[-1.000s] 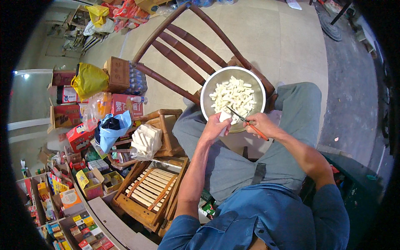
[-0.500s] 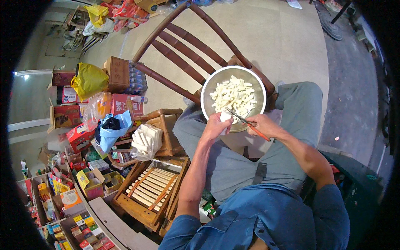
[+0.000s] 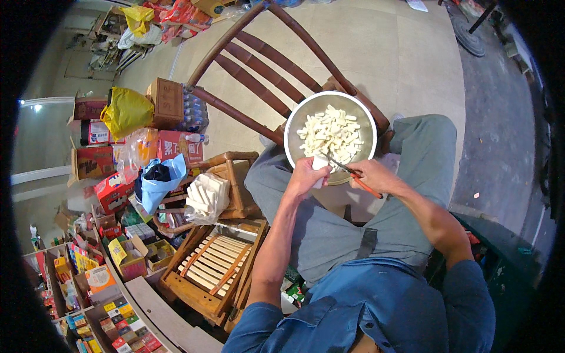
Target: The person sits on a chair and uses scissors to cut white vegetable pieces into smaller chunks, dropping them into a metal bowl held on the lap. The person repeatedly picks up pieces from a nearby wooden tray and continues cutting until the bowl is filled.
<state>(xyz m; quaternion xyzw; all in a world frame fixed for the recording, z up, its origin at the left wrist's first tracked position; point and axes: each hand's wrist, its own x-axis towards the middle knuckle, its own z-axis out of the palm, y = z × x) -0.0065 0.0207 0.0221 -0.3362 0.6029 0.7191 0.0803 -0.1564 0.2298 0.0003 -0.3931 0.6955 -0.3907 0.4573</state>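
A round metal bowl (image 3: pixel 292 151) with a pale rim rests on the seat of a wooden chair between my knees. Heaped inside it are many short white food pieces (image 3: pixel 329 130). At the bowl's near rim my left hand (image 3: pixel 308 176) is closed around a white food stick (image 3: pixel 321 162), whose end pokes up past the fingers. My right hand (image 3: pixel 374 175), just beside it, grips scissors (image 3: pixel 369 187) with orange-red handles. Their dark blades point left over the bowl, close to the stick's end; whether they touch it I cannot tell.
The brown wooden chair (image 3: pixel 273 53) has its slatted back beyond the bowl. To my left, a clear bag of white sticks (image 3: pixel 207 197) lies on a small wooden stool (image 3: pixel 238 185), near a folded slatted chair (image 3: pixel 215 265). Cartons, bags and a compartmented shelf of small boxes (image 3: pixel 126 329) crowd that side.
The scissors' blades have shifted slightly beside the white stick, and the stick's end shows a little differently above my left hand. Both hands stay at the bowl's near rim.
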